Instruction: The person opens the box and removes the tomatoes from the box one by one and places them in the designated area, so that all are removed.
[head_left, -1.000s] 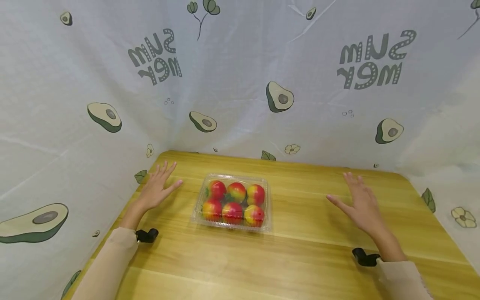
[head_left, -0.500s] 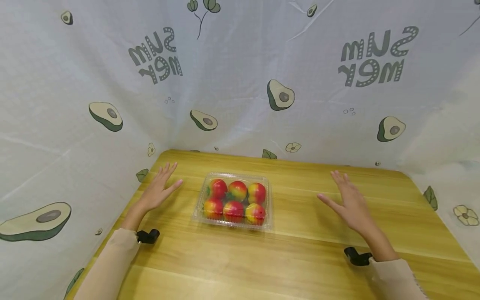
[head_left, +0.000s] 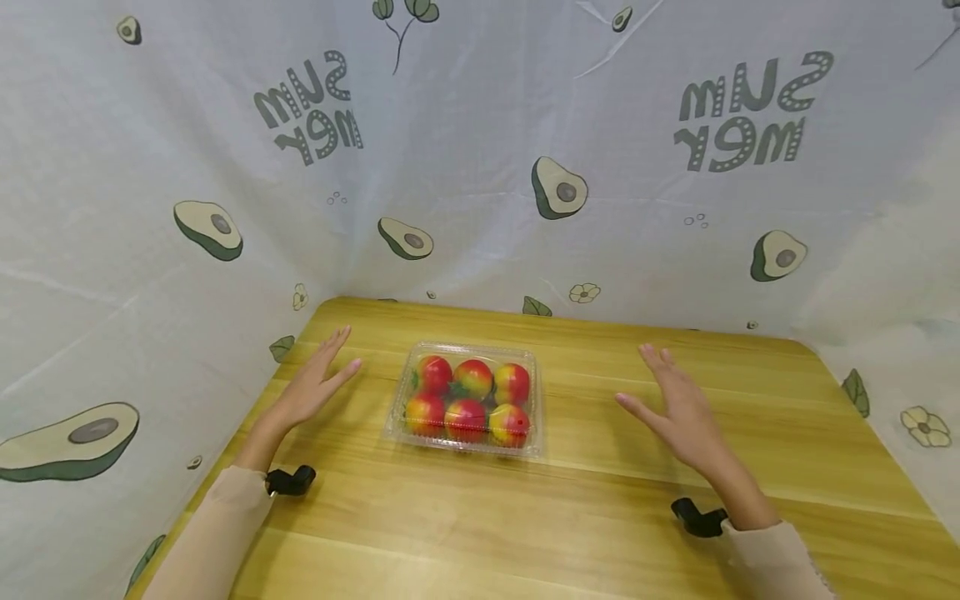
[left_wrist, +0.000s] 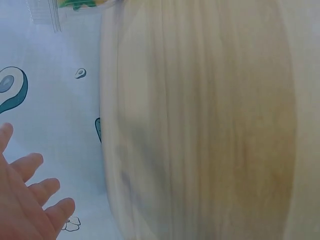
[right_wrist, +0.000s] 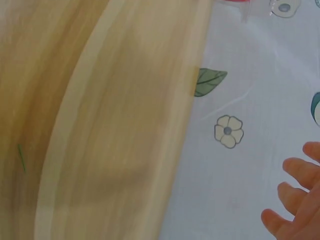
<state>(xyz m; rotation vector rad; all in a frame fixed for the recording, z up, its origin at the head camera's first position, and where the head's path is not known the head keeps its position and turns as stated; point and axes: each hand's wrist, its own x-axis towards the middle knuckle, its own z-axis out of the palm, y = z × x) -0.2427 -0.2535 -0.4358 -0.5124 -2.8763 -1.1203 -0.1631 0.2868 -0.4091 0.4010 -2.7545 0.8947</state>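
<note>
A clear plastic clamshell box (head_left: 457, 446) sits closed on the wooden table, holding several red-and-yellow fruits (head_left: 466, 419) with bits of green leaf in two rows. To its left, my left hand (head_left: 306, 393) hovers above the table with fingers extended and thumb spread, touching nothing. My right hand (head_left: 686, 427) is held in the air to the right of the box, fingers likewise extended and holding nothing. A corner of the box shows at the top of the left wrist view, and a sliver of it at the top of the right wrist view.
The wooden table (head_left: 480, 525) has rounded far corners. A white curtain (head_left: 465, 167) printed with avocados, flowers and lettering surrounds its back and sides. Each wrist wears a black camera mount (head_left: 291, 481).
My right hand has moved left, closer to the box. The left hand has turned slightly, staying in nearly the same place. The box has not moved.
</note>
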